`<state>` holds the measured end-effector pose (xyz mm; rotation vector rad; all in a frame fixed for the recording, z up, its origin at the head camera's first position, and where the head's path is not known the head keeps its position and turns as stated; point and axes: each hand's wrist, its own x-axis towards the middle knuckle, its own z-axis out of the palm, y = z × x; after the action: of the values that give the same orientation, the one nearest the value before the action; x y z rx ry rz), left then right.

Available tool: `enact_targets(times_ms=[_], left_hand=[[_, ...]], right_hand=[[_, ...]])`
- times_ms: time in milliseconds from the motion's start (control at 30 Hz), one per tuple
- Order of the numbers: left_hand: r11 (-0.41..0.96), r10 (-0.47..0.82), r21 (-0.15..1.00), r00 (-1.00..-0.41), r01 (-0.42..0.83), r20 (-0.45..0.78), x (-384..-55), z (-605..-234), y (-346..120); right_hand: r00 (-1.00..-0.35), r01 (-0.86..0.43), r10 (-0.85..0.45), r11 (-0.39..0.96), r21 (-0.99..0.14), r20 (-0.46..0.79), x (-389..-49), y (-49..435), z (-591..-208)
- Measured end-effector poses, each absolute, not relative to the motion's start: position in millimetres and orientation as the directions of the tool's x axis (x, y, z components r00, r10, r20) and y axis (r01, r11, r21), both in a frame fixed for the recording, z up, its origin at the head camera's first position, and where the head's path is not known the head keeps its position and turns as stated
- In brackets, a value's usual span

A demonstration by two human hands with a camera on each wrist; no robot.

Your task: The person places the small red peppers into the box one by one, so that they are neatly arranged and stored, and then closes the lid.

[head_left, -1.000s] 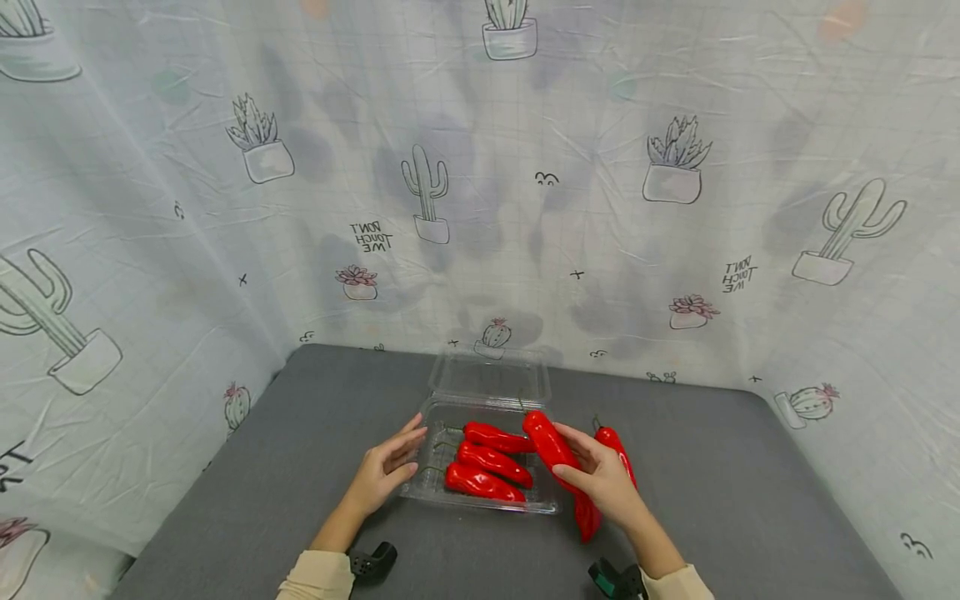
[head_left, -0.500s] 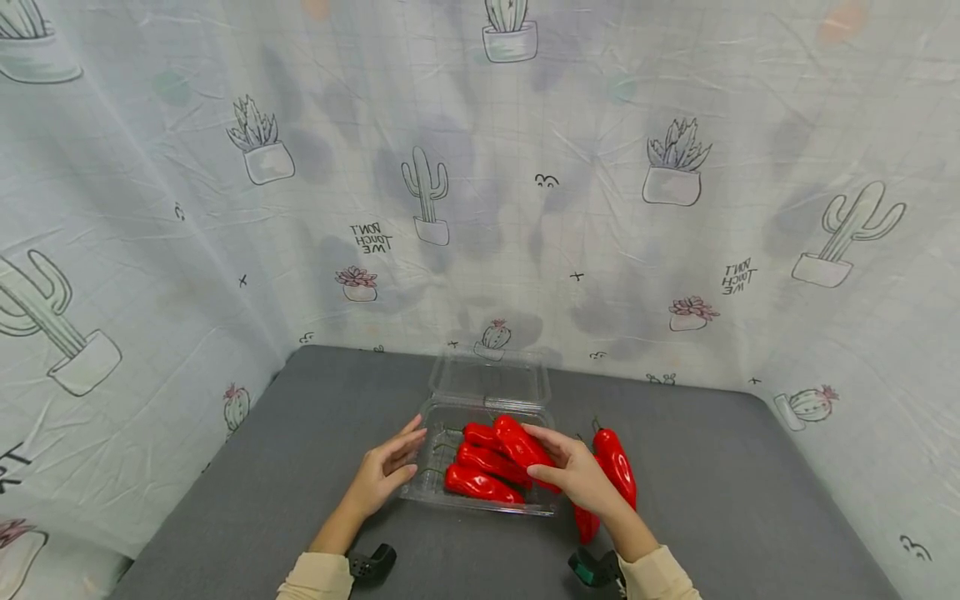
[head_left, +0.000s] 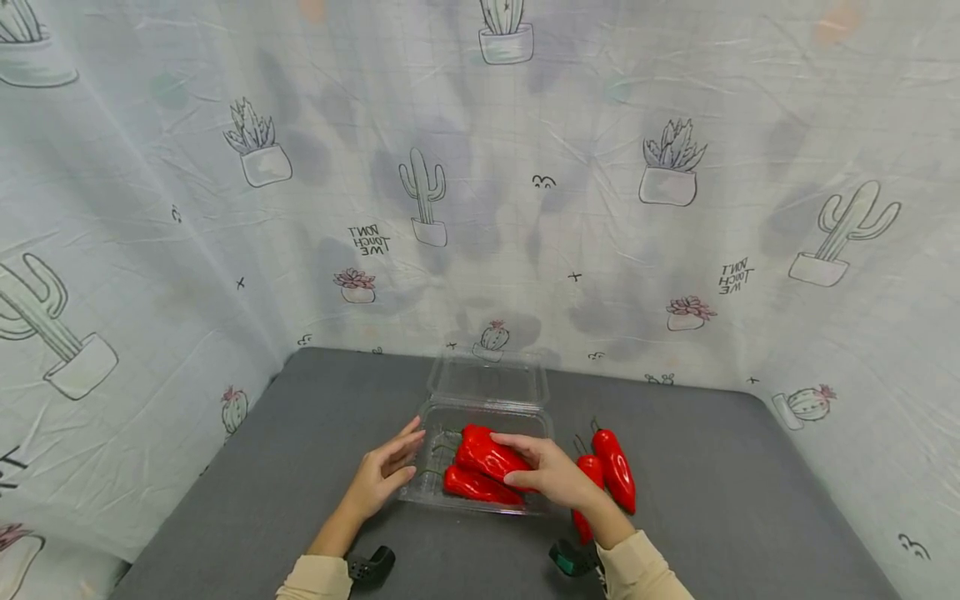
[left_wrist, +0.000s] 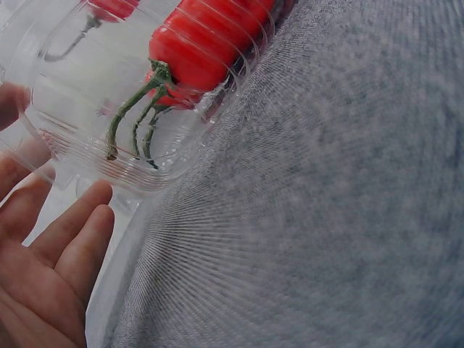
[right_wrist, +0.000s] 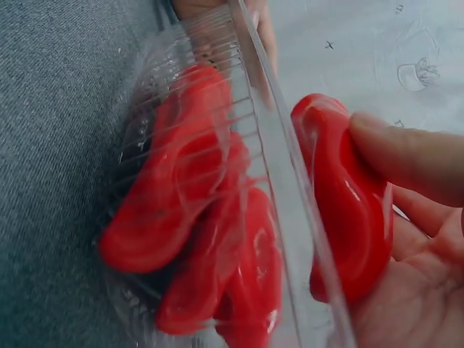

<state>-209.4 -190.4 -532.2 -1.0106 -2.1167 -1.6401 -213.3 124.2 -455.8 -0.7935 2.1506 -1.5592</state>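
Note:
My right hand [head_left: 551,477] pinches a long red pepper [right_wrist: 351,210] between thumb and fingers over a clear plastic clamshell box [head_left: 472,508]. In the right wrist view the held pepper is level with the box's rim, on the far side of the near wall. Several red peppers [head_left: 476,485] lie side by side in the box, stems to the left; the held one partly covers them in the head view. Green stems [left_wrist: 125,116] show through the plastic in the left wrist view. My left hand [head_left: 382,475] stays at the box's left side, fingers extended along its wall.
The box's clear lid [head_left: 487,379] stands folded back towards the curtain [head_left: 480,208]. Two more red peppers, one [head_left: 617,471] farther right and one [head_left: 590,469] partly behind my right forearm, lie on the grey tabletop [head_left: 712,483] right of the box.
My right hand has carried the pepper left and lowered it over the peppers in the box. The two loose peppers show more fully now. My left hand has stayed in place.

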Motion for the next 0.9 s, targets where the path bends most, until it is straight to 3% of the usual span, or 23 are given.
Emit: enact_targets(times_ms=[467, 900], left_hand=[[0.124, 0.350, 0.732, -0.719, 0.670, 0.600, -208.4, -530.8, -189.4], [0.133, 0.340, 0.732, -0.724, 0.669, 0.600, -206.1, -528.5, -188.1]], right_hand=[[-0.733, -0.299, -0.680, 0.307, -0.904, 0.012, -218.9, 107.6, -462.9], [-0.687, -0.267, -0.724, 0.331, -0.905, -0.062, -217.4, 103.0, -461.8]])
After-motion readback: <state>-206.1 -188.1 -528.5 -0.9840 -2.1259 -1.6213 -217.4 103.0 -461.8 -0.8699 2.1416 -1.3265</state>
